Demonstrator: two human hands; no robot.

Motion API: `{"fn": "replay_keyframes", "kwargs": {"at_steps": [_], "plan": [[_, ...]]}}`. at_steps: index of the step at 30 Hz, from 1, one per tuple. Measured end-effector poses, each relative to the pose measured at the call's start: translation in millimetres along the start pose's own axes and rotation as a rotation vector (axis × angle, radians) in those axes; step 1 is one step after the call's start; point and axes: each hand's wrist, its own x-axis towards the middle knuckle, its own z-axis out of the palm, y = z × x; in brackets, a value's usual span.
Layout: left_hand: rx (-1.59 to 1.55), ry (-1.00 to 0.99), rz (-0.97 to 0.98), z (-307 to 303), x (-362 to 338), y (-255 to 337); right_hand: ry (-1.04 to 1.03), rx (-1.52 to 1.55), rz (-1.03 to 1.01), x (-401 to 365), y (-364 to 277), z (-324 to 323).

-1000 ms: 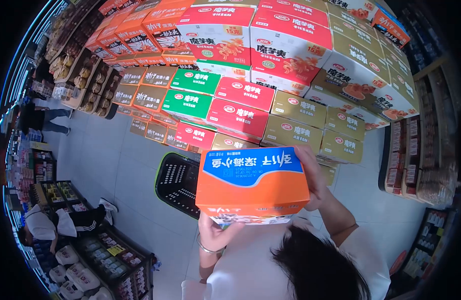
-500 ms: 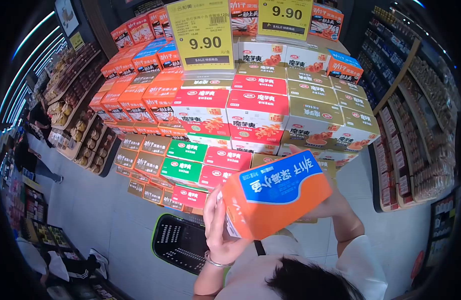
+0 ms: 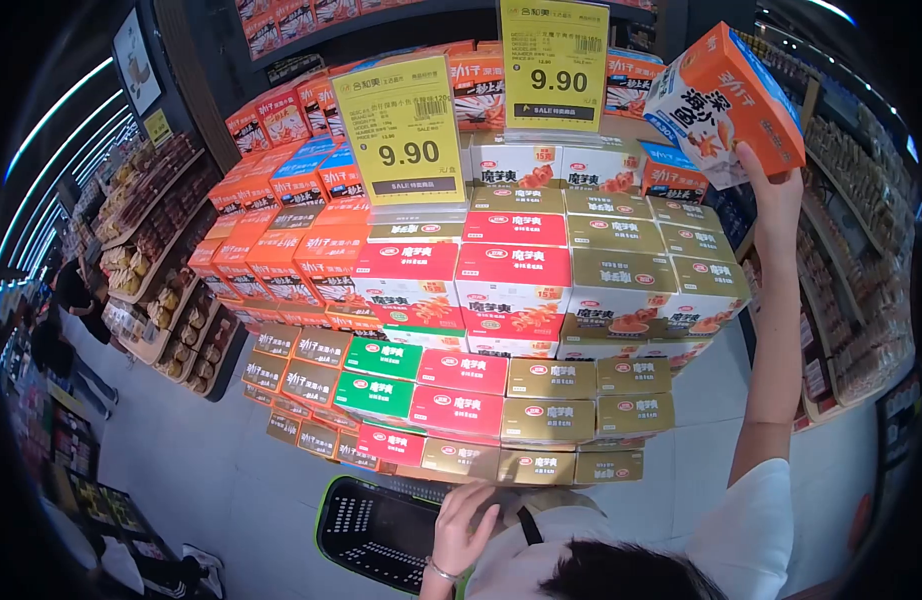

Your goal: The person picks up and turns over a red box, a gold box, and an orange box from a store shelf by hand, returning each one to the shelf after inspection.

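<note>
My right hand (image 3: 770, 183) is raised high at the upper right and grips an orange and blue snack box (image 3: 725, 102) from below, tilted, above the top of the display. Low in the view, my left hand (image 3: 461, 528) hangs with fingers spread and nothing in it, a bracelet on the wrist, just above a black shopping basket with a green rim (image 3: 373, 526) on the floor. In front of me rises a stepped stack of snack boxes (image 3: 501, 290) in red, green, gold and orange.
Two yellow price signs (image 3: 399, 128) reading 9.90 stand on top of the stack. Shelves of goods line the left (image 3: 151, 260) and right (image 3: 849, 300) aisles. A person (image 3: 66, 330) stands at the far left on the grey tiled floor (image 3: 191, 450).
My right hand has lifted the orange box from chest height up to the top right. My left hand has let go of the box and dropped toward the basket.
</note>
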Motion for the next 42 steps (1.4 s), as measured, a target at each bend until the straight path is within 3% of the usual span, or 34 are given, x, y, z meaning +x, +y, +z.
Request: {"fn": "replay_keyframes", "kwargs": {"at_steps": [3, 5, 14, 16, 19, 26, 31, 34, 36, 38, 39, 42], "plan": [[0.128, 0.001, -0.033, 8.1, -45.3, -23.8, -0.013, 0.007, 0.020, 58.1, 36.9, 7.3], [0.136, -0.068, -0.275, 8.2, -66.8, -22.9, -0.052, -0.144, 0.089, 84.3, 62.3, 18.1], [0.309, -0.032, -0.312, 11.2, -112.7, -42.0, -0.239, -0.190, 0.155, 122.0, 127.7, 78.7], [0.218, -0.080, -0.553, 13.4, -120.4, -43.8, -0.290, -0.150, 0.187, 125.0, 133.0, 83.0], [0.203, -0.130, -0.670, 15.2, -124.8, -40.7, -0.337, -0.143, 0.226, 128.7, 141.0, 87.7], [0.219, -0.234, -0.745, 18.3, -121.2, -38.1, -0.361, -0.049, 0.217, 134.0, 162.0, 88.0], [0.242, -0.318, -0.773, 18.8, -121.9, -38.1, -0.274, -0.181, 0.141, 145.7, 203.0, 91.4], [0.272, -0.390, -0.801, 16.2, -122.9, -38.5, -0.325, -0.142, 0.116, 152.2, 216.6, 92.0], [0.271, -0.438, -0.826, 16.0, -125.9, -38.7, -0.459, 0.054, 0.155, 183.7, 277.5, 87.0], [0.265, -0.465, -0.864, 17.0, -129.8, -41.6, -0.229, -0.049, 0.024, 188.2, 297.2, 90.4], [0.267, -0.473, -0.882, 17.3, -131.9, -42.1, -0.379, -0.100, 0.030, 139.7, 188.3, 101.0], [0.275, -0.405, -0.819, 36.4, -157.0, -62.6, -0.371, -0.146, 0.105, 139.6, 188.2, 99.7]]}}
